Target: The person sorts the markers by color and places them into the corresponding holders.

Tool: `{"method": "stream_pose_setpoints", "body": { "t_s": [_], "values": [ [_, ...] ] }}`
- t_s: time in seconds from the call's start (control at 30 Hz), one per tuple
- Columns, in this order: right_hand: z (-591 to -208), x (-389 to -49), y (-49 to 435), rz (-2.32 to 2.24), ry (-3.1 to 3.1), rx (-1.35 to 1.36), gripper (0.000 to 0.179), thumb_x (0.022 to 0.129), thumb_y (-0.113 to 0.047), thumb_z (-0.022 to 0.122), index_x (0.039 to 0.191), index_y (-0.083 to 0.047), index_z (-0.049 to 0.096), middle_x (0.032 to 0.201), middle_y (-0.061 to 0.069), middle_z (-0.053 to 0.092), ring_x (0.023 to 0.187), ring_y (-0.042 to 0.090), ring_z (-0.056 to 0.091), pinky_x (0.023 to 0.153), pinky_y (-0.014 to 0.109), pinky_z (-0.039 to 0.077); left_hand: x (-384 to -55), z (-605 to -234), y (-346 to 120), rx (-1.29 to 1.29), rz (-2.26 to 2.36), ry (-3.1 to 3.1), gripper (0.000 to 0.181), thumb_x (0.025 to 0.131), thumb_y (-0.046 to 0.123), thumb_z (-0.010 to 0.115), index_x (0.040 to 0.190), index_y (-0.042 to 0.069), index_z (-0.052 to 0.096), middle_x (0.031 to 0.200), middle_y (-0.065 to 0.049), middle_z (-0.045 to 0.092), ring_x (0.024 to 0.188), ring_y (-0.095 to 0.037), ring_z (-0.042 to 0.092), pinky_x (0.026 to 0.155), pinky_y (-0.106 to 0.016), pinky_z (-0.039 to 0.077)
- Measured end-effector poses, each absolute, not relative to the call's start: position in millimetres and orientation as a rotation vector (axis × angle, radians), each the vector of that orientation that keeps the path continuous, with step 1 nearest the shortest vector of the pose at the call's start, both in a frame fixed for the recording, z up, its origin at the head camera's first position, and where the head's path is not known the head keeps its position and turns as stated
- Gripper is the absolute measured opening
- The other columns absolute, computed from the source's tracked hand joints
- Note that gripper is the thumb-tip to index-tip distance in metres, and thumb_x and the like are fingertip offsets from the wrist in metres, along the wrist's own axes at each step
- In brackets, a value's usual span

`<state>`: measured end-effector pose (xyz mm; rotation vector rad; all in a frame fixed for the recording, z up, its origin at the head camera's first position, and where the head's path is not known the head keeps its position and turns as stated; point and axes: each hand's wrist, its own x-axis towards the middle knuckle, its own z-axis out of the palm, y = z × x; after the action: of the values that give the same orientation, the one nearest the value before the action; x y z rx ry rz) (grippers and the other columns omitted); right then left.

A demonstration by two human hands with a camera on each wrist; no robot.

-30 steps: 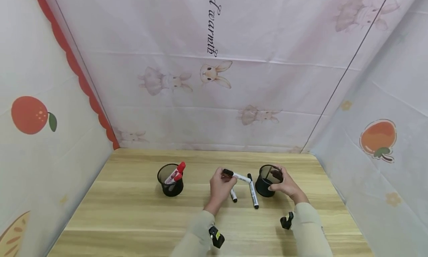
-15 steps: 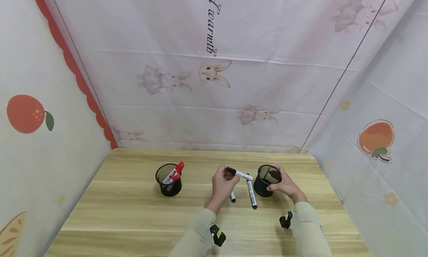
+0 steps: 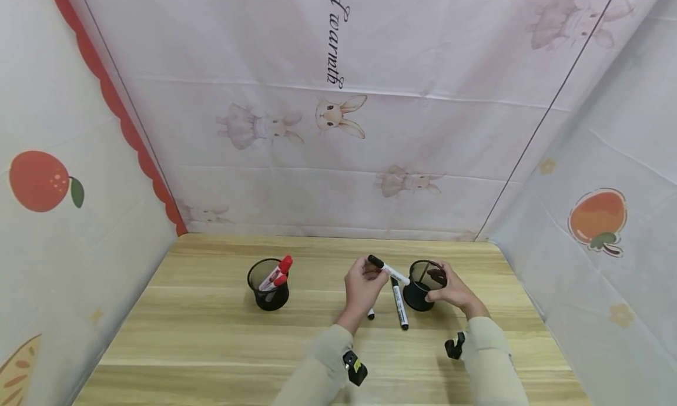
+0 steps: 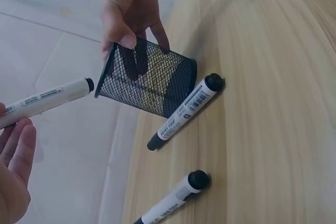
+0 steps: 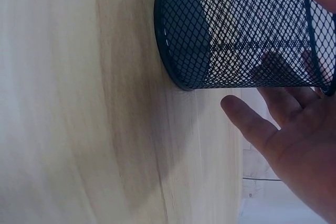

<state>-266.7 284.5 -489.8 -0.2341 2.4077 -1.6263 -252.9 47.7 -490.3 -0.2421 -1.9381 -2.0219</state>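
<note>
Two mesh cups stand on the table [image 3: 211,341]. The left cup [image 3: 272,302] holds two red markers [image 3: 278,272], leaning to the right, the higher red cap rising past the rim (white barrels show below). The right cup [image 3: 416,297] is in the grasp of the right hand [image 3: 456,294]: the thumb lies at the rim on the near side, and fingers curve round the far side, showing darkly through the mesh.

The left hand [image 3: 365,285] pinches the raised marker [image 3: 396,274] between thumb and fingers near its black cap. That marker is in the air, its barrel sloping down toward the right cup; in the head view its lower end seems to meet the rim. The left wrist view, however, shows a narrow gap there, with the end just outside the cup's mouth (and it shows the black plug on that end).

On the table, the nearer marker [image 3: 400,304] lies just beside the right cup. The other marker [image 3: 371,314] is mostly hidden by the left hand from above; the left wrist view shows more of it (though the frame cuts it off), as well as a barcode on the nearer marker.

Only the right wrist view shows one finger [image 5: 249,121] of the right hand standing away from the mesh.
</note>
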Motion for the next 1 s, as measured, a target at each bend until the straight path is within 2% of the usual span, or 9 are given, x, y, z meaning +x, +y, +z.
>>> {"method": "stream_pose_setpoints", "body": {
  "t_s": [0.33,0.63,1.0],
  "values": [
    [-518,-282,298,-1.592,2.45,-0.233,0.09,0.066,0.002,0.075,0.138,0.001,0.021,0.137,0.033,0.032,0.127,0.047,0.026,0.098,0.062,0.024,-254,-488,59,-0.226,-2.076,-1.982,0.014,0.079,0.001,0.068,0.088,0.008,0.06,0.079,0.001,0.063,0.071,-0.012,0.063,0.065,-0.027,0.053],
    [-505,-279,294,-1.62,2.394,-0.205,0.088,0.064,0.006,0.074,0.136,0.004,0.023,0.135,0.035,0.032,0.126,0.049,0.027,0.098,0.063,0.023,-256,-488,64,-0.219,-2.057,-2.045,0.012,0.081,0.005,0.068,0.089,0.01,0.061,0.079,0.003,0.063,0.074,-0.011,0.062,0.067,-0.025,0.053],
    [-525,-284,301,-1.591,2.445,-0.249,0.091,0.064,-0.004,0.076,0.138,-0.005,0.023,0.137,0.029,0.033,0.126,0.044,0.029,0.098,0.06,0.026,-258,-484,65,-0.275,-2.043,-2.136,0.008,0.082,0.009,0.069,0.088,0.009,0.063,0.082,0.005,0.065,0.076,-0.008,0.063,0.067,-0.023,0.052]
  ]
}}
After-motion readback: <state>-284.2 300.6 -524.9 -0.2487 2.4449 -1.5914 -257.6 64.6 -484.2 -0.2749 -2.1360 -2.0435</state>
